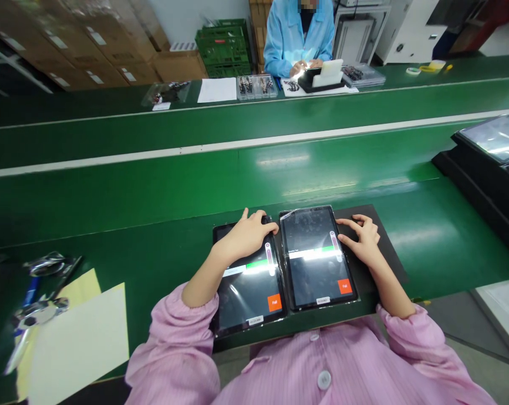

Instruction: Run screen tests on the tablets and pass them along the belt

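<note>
Two black tablets lie side by side in front of me, their lit screens each showing a red "Fail" box and a green-and-white bar. My left hand (pixel 251 233) reaches across the upper part of the left tablet (pixel 250 295), its bent fingers closed at the upper right edge. Some of those fingertips are hidden. At the upper right edge of the right tablet (pixel 313 273) is my right hand (pixel 361 236), with thumb and forefinger apart and both close to the side. Clear film shows around the tablets' edges. A dark flat board (pixel 376 247) lies under my right hand.
White and yellow sheets (pixel 81 343), a pen and cables (pixel 47 263) lie at left. Black trays with film-covered screens (pixel 494 140) stand at right. Beyond the raised green ledge (pixel 195 185), a person in blue (pixel 298 34) works beside a parts box (pixel 256 87).
</note>
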The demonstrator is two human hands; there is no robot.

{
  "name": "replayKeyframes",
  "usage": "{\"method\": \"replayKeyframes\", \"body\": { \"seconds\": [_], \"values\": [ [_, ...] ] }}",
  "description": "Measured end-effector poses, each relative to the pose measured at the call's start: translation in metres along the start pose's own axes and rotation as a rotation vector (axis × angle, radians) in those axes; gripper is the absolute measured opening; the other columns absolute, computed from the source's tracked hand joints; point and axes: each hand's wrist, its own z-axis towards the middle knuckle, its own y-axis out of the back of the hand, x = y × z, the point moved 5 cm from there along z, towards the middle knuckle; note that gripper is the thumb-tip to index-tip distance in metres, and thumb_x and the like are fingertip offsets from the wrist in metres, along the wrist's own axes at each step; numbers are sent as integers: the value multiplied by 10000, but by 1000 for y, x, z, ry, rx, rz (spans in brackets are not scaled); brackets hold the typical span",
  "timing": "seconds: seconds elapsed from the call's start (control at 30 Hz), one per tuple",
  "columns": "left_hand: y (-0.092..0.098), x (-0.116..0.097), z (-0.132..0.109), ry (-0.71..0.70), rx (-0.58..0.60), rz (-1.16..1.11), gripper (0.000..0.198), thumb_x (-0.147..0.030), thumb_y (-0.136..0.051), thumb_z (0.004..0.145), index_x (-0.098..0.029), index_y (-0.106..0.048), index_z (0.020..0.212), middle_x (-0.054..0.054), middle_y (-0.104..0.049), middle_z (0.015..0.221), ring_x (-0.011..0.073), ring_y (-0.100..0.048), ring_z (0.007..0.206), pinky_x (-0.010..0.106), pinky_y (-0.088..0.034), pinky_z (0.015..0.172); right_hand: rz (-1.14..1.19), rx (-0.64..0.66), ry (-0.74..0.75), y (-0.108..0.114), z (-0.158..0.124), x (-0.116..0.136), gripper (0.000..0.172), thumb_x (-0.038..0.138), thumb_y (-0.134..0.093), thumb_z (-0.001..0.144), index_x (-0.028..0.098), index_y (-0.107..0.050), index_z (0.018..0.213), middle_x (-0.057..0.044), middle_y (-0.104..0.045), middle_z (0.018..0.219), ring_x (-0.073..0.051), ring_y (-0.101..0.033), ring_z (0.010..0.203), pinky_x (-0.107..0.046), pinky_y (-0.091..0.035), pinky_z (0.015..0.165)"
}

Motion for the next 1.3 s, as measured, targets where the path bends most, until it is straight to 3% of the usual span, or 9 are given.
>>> {"method": "replayKeyframes", "body": {
  "seconds": [0.1,0.2,0.3,0.37,0.47,0.63,0.83,0.97,1.3],
  "values": [
    [1,2,0,19,8,-8,451,-110,-297,941,-260,-664,1156,101,-552,1184,263,-610,1107,677,-159,1180,-8,-5,8,-1,0,0,304,450,-658,838,419,-717,1135,-80,-445,1235,-351,-460,1073,-605,-412,913],
    [1,15,-9,-1,85,-103,436,-205,-307,986,-326,-570,1312,94,-467,1446,301,-518,1287,736,-142,1146,-32,-20,37,-1,-1,0,302,451,-634,856,419,-705,1148,-78,-443,1243,-345,-462,1069,-582,-423,897],
    [4,46,-27,27,125,-199,547,-293,-345,988,-396,-291,1522,66,-332,1602,317,-379,1421,685,-233,1142,-57,-27,52,-2,-2,0,309,453,-615,868,421,-691,1165,-77,-439,1252,-345,-458,1079,-574,-418,900],
    [5,77,-39,120,90,-230,638,-348,-389,965,-374,-185,1569,90,-377,1581,315,-432,1387,568,-342,1129,-56,-25,45,-2,-3,0,316,457,-616,866,418,-689,1171,-81,-439,1255,-348,-453,1087,-579,-407,910],
    [0,123,-52,222,114,-319,708,-423,-511,886,-328,-287,1550,102,-517,1474,309,-537,1286,447,-445,1055,-52,-7,27,-2,-2,1,320,454,-615,862,406,-693,1169,-88,-439,1262,-352,-449,1095,-587,-390,925],
    [-13,162,-52,75,257,-718,817,-486,-753,695,-246,-498,1433,122,-611,1359,274,-638,1116,367,-516,953,-64,22,4,-1,-2,1,342,458,-589,867,396,-685,1189,-86,-432,1283,-353,-434,1122,-576,-366,947],
    [-15,160,-34,-14,204,-704,569,-446,-786,679,-197,-667,1176,78,-704,1121,233,-652,944,316,-512,847,-44,12,8,-2,-3,0,365,475,-571,867,386,-679,1204,-92,-446,1274,-358,-427,1127,-569,-365,939],
    [-16,149,-26,-38,216,-687,416,-425,-770,672,-175,-652,982,28,-671,935,202,-609,859,275,-467,780,-61,-19,41,-2,-4,0,359,483,-554,881,385,-674,1204,-93,-456,1258,-357,-439,1122,-563,-374,925],
    [-14,149,-26,-26,211,-675,399,-380,-757,634,-178,-625,951,-11,-569,858,159,-506,775,245,-399,724,-45,-1,-3,0,-2,-1,470,550,-545,854,355,-612,1276,-105,-459,1266,-372,-434,1140,-580,-371,933]
  ]
}}
